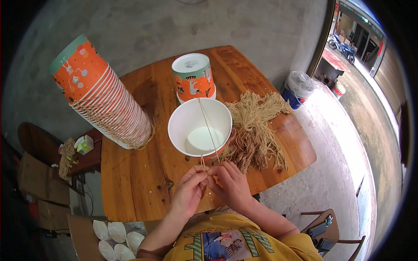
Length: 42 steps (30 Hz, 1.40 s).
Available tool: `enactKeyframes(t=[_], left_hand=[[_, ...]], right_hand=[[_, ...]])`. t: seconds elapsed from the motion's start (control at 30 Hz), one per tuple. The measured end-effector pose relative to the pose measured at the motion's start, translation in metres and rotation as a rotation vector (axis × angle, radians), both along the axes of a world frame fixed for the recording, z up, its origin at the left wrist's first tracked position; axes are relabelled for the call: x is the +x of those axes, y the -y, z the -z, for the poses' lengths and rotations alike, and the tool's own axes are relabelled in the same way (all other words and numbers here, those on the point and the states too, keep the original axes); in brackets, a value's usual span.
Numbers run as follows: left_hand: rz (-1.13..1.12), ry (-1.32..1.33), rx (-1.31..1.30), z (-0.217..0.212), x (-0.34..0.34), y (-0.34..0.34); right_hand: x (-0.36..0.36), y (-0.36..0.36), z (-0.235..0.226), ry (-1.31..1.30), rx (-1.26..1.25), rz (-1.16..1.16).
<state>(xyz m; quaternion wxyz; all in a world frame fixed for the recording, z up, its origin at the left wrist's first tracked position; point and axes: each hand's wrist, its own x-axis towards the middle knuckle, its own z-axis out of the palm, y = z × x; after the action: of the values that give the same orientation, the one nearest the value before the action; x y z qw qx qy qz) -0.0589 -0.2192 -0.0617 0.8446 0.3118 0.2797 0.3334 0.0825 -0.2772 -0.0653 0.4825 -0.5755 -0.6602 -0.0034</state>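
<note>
Wooden table [139,174]: left hand [188,191], right hand [230,185] together, pinching string [208,126] below paper cup [200,127].

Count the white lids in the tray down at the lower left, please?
5 show: white lids in the tray at the lower left, three in the upper row and two below. The picture's lower edge cuts the tray off, so more may be hidden.

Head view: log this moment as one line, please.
left hand: pinching string | right hand: pinching same string | string crosses open paper bowl | string bundle right of bowl | bowl stack left
</note>
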Motion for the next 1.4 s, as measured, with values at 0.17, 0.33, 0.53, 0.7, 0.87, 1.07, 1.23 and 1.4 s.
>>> enactKeyframes(t=[0.17,0.33,0.53,0.7,0.87,1.07,1.23,1.4], left_hand=[[-0.048,-0.025,-0.033,-0.012,0.005,0.005],[-0.047,-0.034,-0.077,-0.015,0.007,0.004],[0.002,0.03,-0.17,-0.004,0.004,-0.017],[-0.041,-0.001,-0.181,-0.011,0.013,-0.03],[-0.048,-0.081,-0.152,-0.008,0.005,-0.046],[-0.024,-0.163,-0.154,-0.01,0.0,-0.051],[0.034,-0.23,-0.122,-0.018,0.004,-0.043],[0.022,-0.225,-0.086,-0.023,0.002,-0.043]], right_hand=[[0.0,0.004,-0.002,0.111,0.022,0.044],[0.003,0.005,-0.003,0.174,0.059,0.047],[0.01,-0.002,-0.007,0.258,0.125,-0.088],[0.019,-0.004,-0.008,0.284,0.161,-0.179],[0.026,-0.004,-0.011,0.387,0.11,-0.261],[0.027,-0.008,-0.006,0.474,0.121,-0.27],[0.021,-0.01,-0.004,0.539,0.113,-0.264],[0.02,-0.009,-0.006,0.557,0.101,-0.272]])
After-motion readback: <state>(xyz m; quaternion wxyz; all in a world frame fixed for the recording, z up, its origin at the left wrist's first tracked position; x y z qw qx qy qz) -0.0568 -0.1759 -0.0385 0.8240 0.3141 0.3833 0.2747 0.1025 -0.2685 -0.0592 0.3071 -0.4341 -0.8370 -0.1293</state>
